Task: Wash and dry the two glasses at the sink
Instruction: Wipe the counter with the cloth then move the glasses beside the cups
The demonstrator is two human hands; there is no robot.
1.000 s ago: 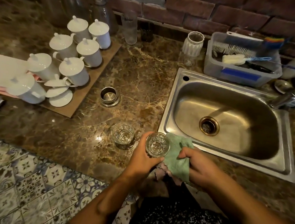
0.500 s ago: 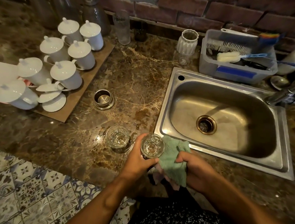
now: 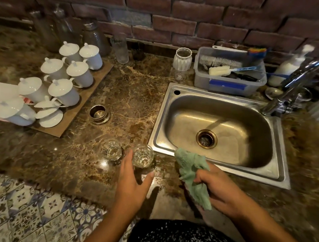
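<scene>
At lower centre the left hand (image 3: pixel 134 185), fingers spread, is leaving the wiped glass (image 3: pixel 143 155) on the tabletop (image 3: pixel 138 94) beside the other glass (image 3: pixel 109 151) while the right hand (image 3: pixel 219 191), gripping the green cloth (image 3: pixel 191 169), is withdrawing: drying looks finished.

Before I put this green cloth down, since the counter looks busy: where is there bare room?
Widest bare patch: the marble between the wooden board, the sink at its left rim and the back-wall jars, with only the metal cup in it. Crowded: the board's white cups, the tub behind the sink, and around the two glasses.
</scene>
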